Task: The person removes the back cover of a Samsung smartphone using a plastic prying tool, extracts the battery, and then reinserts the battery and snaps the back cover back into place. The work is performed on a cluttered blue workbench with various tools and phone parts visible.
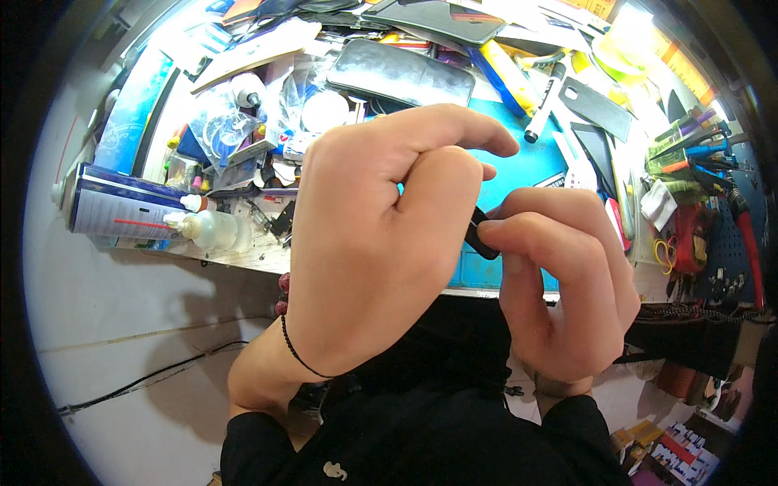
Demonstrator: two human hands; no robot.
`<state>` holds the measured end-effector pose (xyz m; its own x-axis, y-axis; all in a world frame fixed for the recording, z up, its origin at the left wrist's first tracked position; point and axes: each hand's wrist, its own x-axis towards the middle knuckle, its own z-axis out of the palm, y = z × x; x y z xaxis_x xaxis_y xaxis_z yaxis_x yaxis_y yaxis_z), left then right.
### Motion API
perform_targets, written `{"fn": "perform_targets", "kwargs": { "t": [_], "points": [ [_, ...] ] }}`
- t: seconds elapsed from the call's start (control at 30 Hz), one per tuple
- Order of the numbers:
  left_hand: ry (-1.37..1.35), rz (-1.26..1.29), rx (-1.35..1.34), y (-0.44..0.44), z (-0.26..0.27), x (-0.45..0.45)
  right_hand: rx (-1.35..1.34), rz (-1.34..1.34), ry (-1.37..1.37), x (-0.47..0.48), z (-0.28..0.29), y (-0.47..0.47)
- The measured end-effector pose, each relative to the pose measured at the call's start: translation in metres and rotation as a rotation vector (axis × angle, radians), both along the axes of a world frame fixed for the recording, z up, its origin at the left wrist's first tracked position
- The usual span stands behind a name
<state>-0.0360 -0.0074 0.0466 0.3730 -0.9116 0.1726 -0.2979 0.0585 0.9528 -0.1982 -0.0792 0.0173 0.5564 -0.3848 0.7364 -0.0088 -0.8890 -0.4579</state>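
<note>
A small black object (483, 242) with a rounded end shows between my two hands over the blue work mat (474, 270). My left hand (383, 237) is curled around its other end, which the hand hides. A bead bracelet circles that wrist. The fingertips of my right hand (565, 267) press against the object's visible end, thumb below. What the object is cannot be made out. Beyond my hands lies a dark smartphone (401, 70), screen up, and a black-and-white marker pen (545, 103) rests to its right.
At left, a spray can (121, 200) lies on its side beside a dropper bottle (213, 229). Plastic bags (225, 133) and small parts crowd the bench. A grey phone back cover (595, 106) sits at right, near hanging tools (693, 237). Another phone (434, 21) lies at the back.
</note>
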Motion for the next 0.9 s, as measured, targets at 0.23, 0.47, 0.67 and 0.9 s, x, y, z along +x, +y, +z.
{"fn": "perform_targets", "kwargs": {
  "t": [0.23, 0.47, 0.67, 0.9],
  "points": [
    [0.033, 0.019, -0.043, 0.002, 0.000, -0.007, -0.044, 0.045, -0.035, 0.006, 0.001, -0.004],
    [0.006, 0.023, -0.023, 0.006, 0.003, -0.008, -0.104, 0.020, -0.066, 0.014, 0.000, 0.000],
    [-0.050, 0.046, -0.015, 0.008, 0.004, -0.010, -0.027, -0.018, -0.005, 0.011, 0.006, 0.011],
    [-0.073, 0.029, 0.006, 0.006, 0.003, -0.006, -0.023, -0.002, -0.004, 0.010, 0.009, 0.010]
  ]
}}
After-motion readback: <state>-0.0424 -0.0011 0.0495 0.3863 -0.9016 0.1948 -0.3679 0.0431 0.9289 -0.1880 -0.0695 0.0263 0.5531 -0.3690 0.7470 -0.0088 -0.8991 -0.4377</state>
